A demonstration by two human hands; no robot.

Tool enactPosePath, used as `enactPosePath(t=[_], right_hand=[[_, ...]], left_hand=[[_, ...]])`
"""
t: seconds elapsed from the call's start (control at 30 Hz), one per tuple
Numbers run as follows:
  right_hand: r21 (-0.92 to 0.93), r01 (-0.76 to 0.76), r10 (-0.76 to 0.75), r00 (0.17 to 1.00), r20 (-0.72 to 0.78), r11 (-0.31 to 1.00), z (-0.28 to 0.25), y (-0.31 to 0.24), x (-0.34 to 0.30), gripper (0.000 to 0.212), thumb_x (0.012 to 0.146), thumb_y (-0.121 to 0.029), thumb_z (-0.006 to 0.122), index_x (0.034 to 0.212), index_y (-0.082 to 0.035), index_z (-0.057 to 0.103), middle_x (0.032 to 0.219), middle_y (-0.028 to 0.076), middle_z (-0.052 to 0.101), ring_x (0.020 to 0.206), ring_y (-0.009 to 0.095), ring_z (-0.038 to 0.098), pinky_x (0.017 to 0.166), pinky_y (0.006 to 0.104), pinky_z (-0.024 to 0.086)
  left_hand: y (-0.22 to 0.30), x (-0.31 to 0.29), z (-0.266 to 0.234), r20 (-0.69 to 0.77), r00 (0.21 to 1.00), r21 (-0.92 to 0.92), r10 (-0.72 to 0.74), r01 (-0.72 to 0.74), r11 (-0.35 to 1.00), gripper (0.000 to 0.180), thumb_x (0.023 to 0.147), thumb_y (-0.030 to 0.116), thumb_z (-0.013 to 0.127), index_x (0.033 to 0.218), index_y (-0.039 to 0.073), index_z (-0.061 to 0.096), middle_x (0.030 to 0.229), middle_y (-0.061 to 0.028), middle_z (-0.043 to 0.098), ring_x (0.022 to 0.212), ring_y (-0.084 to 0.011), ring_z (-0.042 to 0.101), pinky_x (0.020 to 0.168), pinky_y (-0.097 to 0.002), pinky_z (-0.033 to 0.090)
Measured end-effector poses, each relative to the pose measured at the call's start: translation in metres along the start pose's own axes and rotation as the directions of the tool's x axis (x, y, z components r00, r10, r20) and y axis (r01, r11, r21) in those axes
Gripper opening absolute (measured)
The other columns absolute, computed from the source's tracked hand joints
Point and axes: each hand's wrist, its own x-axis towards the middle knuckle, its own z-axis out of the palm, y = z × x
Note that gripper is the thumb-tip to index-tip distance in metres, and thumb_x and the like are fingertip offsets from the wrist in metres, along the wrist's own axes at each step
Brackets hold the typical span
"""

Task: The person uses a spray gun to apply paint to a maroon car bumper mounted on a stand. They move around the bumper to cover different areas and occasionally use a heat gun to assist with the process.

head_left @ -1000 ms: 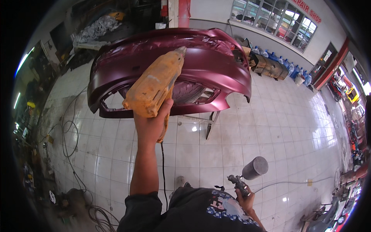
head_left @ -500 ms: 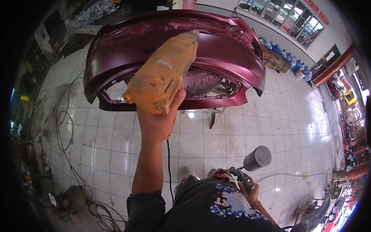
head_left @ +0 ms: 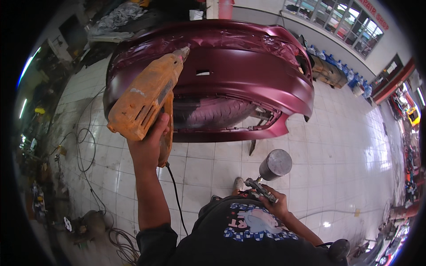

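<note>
My left hand (head_left: 150, 144) is wrapped round the handle of a worn orange heat gun (head_left: 146, 95), raised in front of me. Its metal nozzle points away, toward the upper left part of a dark maroon car bumper (head_left: 257, 73); I cannot tell how near it is. A black cord runs down from the handle. Held lower, near my waist, is a spray gun (head_left: 275, 165) with a grey cup on top; my right hand (head_left: 274, 201) is closed round its grip. Part of the bumper is hidden behind the heat gun.
A tyre (head_left: 217, 113) shows through the bumper's lower opening, and a stand leg (head_left: 252, 147) reaches the tiled floor. Hoses (head_left: 82, 148) lie at the left, and a pale hose (head_left: 330, 213) runs right. Blue bottles (head_left: 353, 80) line the far right wall.
The heat gun has moved left and slightly down across the bumper, turning more side-on. My right hand and the spray gun have shifted left and up in view. The whole view has also shifted.
</note>
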Motion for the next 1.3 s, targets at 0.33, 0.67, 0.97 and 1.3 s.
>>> enactPosePath(t=[0.33,0.67,0.97,1.3], right_hand=[[0.078,0.158,-0.164,0.983,0.085,0.984,-0.035,0.037,0.056,0.044,0.086,-0.014,0.081,0.126,-0.004,0.067,0.105,0.019,0.074,0.091,0.031,0.075,0.078,0.0356,0.059],[0.092,0.166,-0.175,0.979,0.101,0.982,-0.029,0.034,0.076,0.047,0.085,-0.015,0.081,0.128,-0.004,0.064,0.106,0.019,0.074,0.092,0.031,0.075,0.08,0.0357,0.059],[0.039,0.033,-0.036,0.997,0.074,0.999,0.033,-0.006,0.064,0.045,0.086,-0.014,0.081,0.127,-0.002,0.065,0.111,0.02,0.073,0.097,0.031,0.075,0.084,0.0349,0.059],[-0.063,-0.005,0.008,0.999,0.041,0.998,0.119,-0.061,0.035,0.049,0.083,-0.009,0.083,0.128,-0.003,0.066,0.111,0.02,0.073,0.099,0.03,0.075,0.083,0.0351,0.059]], left_hand=[[-0.006,0.005,-0.005,-0.155,0.987,-0.028,-0.048,0.045,0.999,0.029,0.088,0.01,0.077,0.11,-0.001,0.064,0.09,-0.0067,0.066,0.073,-0.0154,0.063,0.066,-0.0292,0.05],[-0.016,0.031,-0.037,-0.346,0.938,0.064,-0.021,0.046,0.997,0.032,0.09,0.012,0.076,0.116,-0.001,0.062,0.088,-0.0065,0.063,0.072,-0.0152,0.059,0.064,-0.03,0.049],[-0.034,0.059,-0.099,-0.151,0.988,0.018,-0.015,0.018,1.0,0.03,0.093,0.016,0.072,0.118,0.0,0.065,0.092,-0.006,0.063,0.073,-0.0147,0.058,0.064,-0.0281,0.047],[-0.041,0.07,-0.132,0.158,0.987,-0.131,-0.035,0.056,0.99,0.04,0.091,0.018,0.072,0.123,-0.002,0.06,0.091,-0.0093,0.061,0.074,-0.0158,0.057,0.065,-0.0282,0.048]])
